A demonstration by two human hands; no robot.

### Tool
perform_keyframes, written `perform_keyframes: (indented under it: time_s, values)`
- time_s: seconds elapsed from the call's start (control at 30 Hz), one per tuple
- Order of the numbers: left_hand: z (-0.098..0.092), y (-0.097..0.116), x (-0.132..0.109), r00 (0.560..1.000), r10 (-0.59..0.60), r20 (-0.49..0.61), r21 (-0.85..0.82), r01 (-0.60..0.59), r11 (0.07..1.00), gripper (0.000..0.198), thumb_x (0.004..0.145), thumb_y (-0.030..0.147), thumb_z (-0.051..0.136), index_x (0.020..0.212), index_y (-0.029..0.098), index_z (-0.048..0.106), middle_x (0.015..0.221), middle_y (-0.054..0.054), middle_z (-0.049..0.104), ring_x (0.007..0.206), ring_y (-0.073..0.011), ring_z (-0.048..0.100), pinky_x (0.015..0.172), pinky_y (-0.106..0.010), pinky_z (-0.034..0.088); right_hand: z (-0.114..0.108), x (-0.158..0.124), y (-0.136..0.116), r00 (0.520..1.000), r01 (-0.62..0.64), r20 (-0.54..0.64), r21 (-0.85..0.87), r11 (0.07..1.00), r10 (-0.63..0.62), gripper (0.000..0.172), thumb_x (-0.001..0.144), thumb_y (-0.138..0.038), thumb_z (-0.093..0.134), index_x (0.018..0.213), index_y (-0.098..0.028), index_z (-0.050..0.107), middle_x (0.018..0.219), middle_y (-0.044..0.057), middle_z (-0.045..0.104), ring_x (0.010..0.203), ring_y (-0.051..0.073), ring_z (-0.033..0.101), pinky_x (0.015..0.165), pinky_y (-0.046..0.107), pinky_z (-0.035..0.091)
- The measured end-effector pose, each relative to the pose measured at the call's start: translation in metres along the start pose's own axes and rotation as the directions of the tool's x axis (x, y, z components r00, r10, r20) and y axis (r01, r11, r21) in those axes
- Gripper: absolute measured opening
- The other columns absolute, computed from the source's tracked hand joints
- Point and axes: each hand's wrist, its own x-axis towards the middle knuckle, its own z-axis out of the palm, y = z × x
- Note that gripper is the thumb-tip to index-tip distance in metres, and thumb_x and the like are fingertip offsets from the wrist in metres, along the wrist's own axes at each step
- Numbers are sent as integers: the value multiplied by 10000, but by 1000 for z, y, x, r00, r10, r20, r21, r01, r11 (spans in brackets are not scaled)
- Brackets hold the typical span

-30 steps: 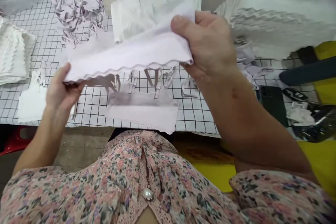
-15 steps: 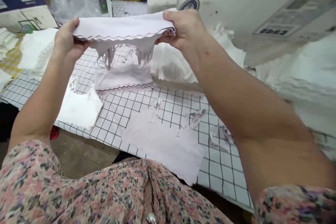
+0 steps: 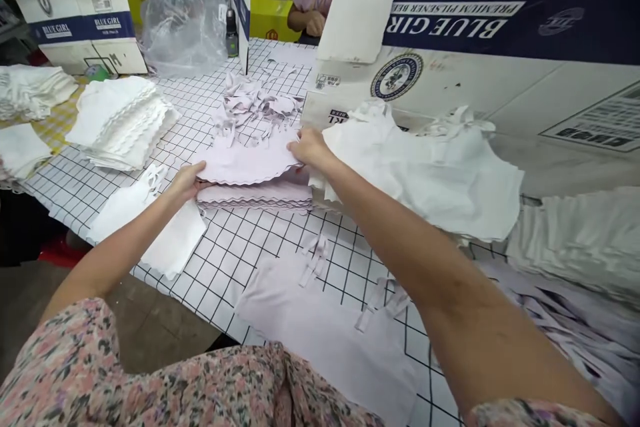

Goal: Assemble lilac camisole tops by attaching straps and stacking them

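Hands half-closed, the left hand [image 3: 187,181] and right hand [image 3: 310,148] hold opposite edges of a scallop-edged lilac fabric panel [image 3: 245,163], which lies over a matching stack [image 3: 255,195] on the gridded desk [image 3: 235,260]

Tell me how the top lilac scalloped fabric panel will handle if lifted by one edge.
Probably floppy: the lilac scalloped fabric panel looks thin and curls softly at its edge. Likely light for its size. It may slide on the lilac stack beneath it, being smooth-looking cloth.

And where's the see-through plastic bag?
In the head view, the clear plastic bag sits at the far left of the grid-marked table, between the Blue Girl carton and a small dark bottle.
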Motion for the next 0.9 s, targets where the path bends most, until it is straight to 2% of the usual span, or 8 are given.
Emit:
perform_keyframes:
  time_s: [0.1,0.2,0.37,0.53,0.7,0.77,0.83,0.9]
  values:
    - [-4,10,-3,999,25,28,-18,-25,1000,21,981,72,704,993,65,688,796,-100,769,907,-219,804,947,-451,707,-12,-3,-4,999,-50,-1,-31,998,50,500,887,-128,610,1384,-85,631,1312,234,702,1209,338,672,1089,453,530]
    - [-12,16,-11,994,47,101,-21,-45,999,58,973,73,714,1023,56,692,879,-138,789,918,-244,814,929,-490,716,-21,-21,-4,999,-32,-6,-91,995,32,551,957,-170,560,1507,-148,531,1349,206,697,1207,325,678,1091,426,524]
    - [-24,-2,-18,994,-67,88,129,56,990,109,912,1,719,1011,43,700,841,-137,778,823,-236,808,809,-443,742,-1,-58,2,977,-36,190,-276,961,92,647,992,-128,469,1636,-145,407,1311,264,704,1166,381,710,995,469,554]
    - [-24,-8,-22,995,-38,89,180,21,984,116,874,3,754,977,42,718,856,-138,777,793,-231,800,792,-396,730,13,-72,4,975,19,214,-334,942,57,666,980,-83,418,1645,-97,375,1226,293,724,1154,411,717,975,498,554]
    - [-26,5,-28,995,-43,85,365,9,931,190,801,16,827,953,61,723,777,-127,754,679,-261,776,725,-409,683,19,-81,-7,973,59,229,-357,932,26,750,1000,-151,474,1695,10,243,1252,342,706,1208,414,696,1037,535,544]
    - [-31,12,-30,997,6,72,500,-42,865,271,770,13,841,995,105,722,726,-69,732,677,-252,763,753,-395,668,13,-92,-9,985,70,172,-334,940,-12,786,1025,-187,495,1729,-34,181,1224,305,727,1214,398,691,1064,551,536]
    - [-38,17,-30,975,204,89,689,-208,694,372,745,42,861,1065,161,712,711,-5,709,750,-231,761,851,-375,657,-7,-108,-1,996,84,41,-239,967,-76,775,1037,-266,570,1720,-97,246,1131,238,753,1214,384,686,1087,554,525]
    - [-44,17,-30,840,496,222,803,-446,396,439,769,149,861,1173,194,698,866,-9,763,896,-229,766,994,-425,632,-42,-130,20,992,75,-100,-35,997,-78,720,1015,-369,660,1647,-145,396,1069,176,748,1272,383,657,1137,555,491]
